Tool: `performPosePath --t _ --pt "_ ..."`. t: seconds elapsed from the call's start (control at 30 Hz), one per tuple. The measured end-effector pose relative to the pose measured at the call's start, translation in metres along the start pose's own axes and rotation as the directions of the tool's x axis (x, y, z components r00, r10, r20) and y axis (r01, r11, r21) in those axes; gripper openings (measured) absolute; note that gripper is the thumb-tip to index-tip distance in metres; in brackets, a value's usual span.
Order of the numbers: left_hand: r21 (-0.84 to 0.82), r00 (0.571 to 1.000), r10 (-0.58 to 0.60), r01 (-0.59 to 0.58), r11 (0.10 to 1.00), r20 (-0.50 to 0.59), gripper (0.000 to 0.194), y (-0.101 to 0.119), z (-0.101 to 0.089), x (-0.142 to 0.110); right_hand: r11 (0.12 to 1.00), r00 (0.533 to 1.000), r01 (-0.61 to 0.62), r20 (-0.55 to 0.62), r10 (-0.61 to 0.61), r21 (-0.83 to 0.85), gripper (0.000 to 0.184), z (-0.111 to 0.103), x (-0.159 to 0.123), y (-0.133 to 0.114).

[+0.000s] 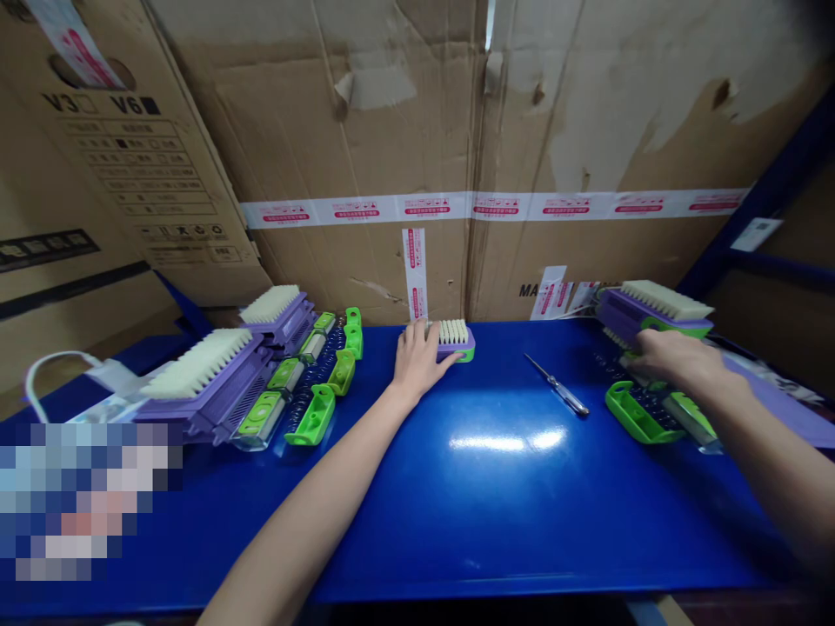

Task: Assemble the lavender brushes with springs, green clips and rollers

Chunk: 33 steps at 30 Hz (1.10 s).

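My left hand [417, 355] lies over the left end of a purple-and-green scrub brush [464, 342] at the back middle of the blue table. Its fingers bend over the far side while the thumb stretches along the front; the brush's cream bristles [453, 331] point up. On the right, my right hand [675, 355] reaches in with bent fingers just below a purple brush body [623, 315] topped with cream bristles [666, 300]. What those fingertips hold is hidden. Close below them are a green end piece [643, 417] and a green-and-clear part [692, 419].
A screwdriver [561, 389] lies right of the middle. On the left stand purple brush bodies [222, 396], coil springs [300, 404], green end pieces [313, 419] and clear-sided green parts [262, 417]. A white cable [49, 361] curves at far left. Cardboard [339, 269] walls the back.
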<state>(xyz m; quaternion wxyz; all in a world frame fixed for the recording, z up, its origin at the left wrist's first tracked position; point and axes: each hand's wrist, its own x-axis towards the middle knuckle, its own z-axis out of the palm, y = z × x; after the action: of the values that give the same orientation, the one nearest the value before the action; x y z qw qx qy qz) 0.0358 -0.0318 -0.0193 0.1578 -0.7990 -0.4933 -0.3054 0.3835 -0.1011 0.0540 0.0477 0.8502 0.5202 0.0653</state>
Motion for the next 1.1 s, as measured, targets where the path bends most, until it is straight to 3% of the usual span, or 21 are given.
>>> performPosePath --t 0.1,0.23,0.37,0.5,0.63,0.77,0.87,0.97,1.1 --pt "0.051 0.998 -0.023 0.026 0.998 -0.064 0.068 0.000 -0.002 0.001 0.997 0.996 -0.026 0.080 0.032 -0.066 0.026 -0.015 -0.009 -0.007" --pt "0.153 0.993 -0.108 0.114 0.982 -0.051 0.070 0.002 -0.006 0.002 0.998 0.999 0.011 -0.043 -0.014 -0.066 0.033 -0.035 -0.017 -0.020" --pt "0.135 0.996 -0.082 0.084 0.987 -0.019 0.055 0.001 -0.006 0.001 0.983 0.965 0.182 -0.184 -0.185 -0.032 0.036 -0.041 -0.022 -0.043" --pt "0.057 0.999 -0.031 0.032 0.998 -0.013 0.030 -0.003 -0.001 0.000 0.921 0.890 0.388 -0.270 -0.367 0.026 0.037 -0.039 -0.032 -0.082" --pt "0.028 1.000 -0.011 0.010 1.000 0.024 0.036 -0.005 0.001 0.000 0.793 0.771 0.608 -0.273 -0.575 0.049 0.035 -0.031 -0.046 -0.123" --pt "0.133 0.994 -0.112 0.111 0.985 0.006 0.030 -0.003 -0.004 0.002 0.663 0.650 0.747 -0.262 -0.713 0.048 0.032 -0.019 -0.054 -0.155" --pt "0.185 0.987 -0.146 0.131 0.974 0.070 0.020 -0.002 -0.007 0.003 0.568 0.566 0.819 -0.288 -0.773 0.084 0.028 -0.009 -0.051 -0.168" --pt "0.108 0.990 -0.066 0.053 0.993 0.124 0.021 -0.004 -0.005 0.003 0.512 0.532 0.845 -0.330 -0.780 0.151 0.027 -0.001 -0.045 -0.172" --pt "-0.042 0.995 0.014 -0.010 0.999 0.099 0.025 -0.007 0.002 0.002 0.385 0.521 0.847 -0.424 -0.741 0.367 0.018 0.006 -0.039 -0.167"
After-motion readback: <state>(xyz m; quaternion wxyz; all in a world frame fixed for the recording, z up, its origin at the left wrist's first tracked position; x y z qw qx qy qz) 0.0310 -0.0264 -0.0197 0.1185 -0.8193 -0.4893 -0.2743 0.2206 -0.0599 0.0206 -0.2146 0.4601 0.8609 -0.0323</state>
